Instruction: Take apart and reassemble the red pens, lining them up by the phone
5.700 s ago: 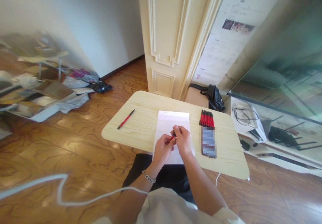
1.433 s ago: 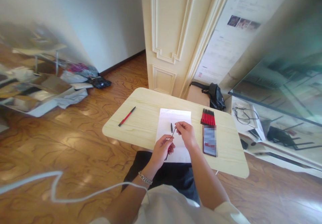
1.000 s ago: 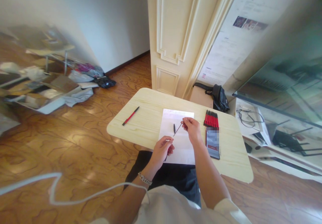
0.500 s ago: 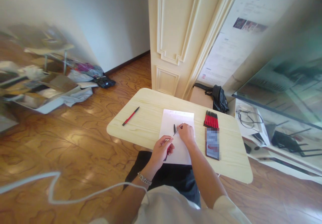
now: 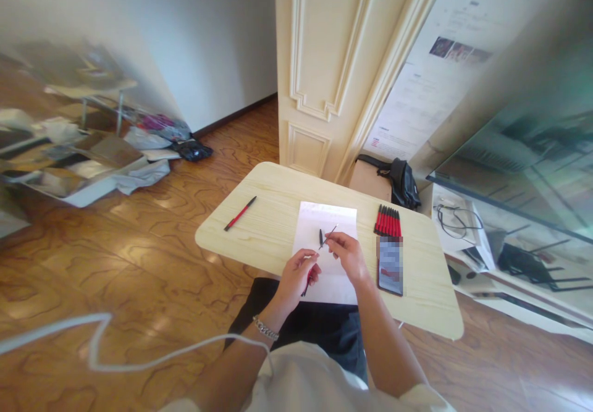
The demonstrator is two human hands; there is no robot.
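My left hand (image 5: 295, 277) is closed around a red pen barrel (image 5: 308, 281), whose dark end sticks out below the fingers. Its thumb and index finger pinch together at a small light spot too fine to make out. To the right, my right hand (image 5: 348, 255) pinches a thin pen refill (image 5: 332, 233), held slanting with one end near the left fingertips. Both hands are over a white sheet of paper (image 5: 333, 215). A short black pen part (image 5: 320, 236) lies on the sheet just beyond the fingers.
A red and black pen (image 5: 241, 213) lies on the left of the light wooden table (image 5: 269, 193). Several similar pens (image 5: 388, 220) sit in a row at the right, above a phone (image 5: 390, 270). A black bag (image 5: 404, 182) is behind the table.
My right hand has shifted slightly down and right and turned, gripping the refill nearer its lower end, so more of its upper part shows. My left hand has stayed in place.
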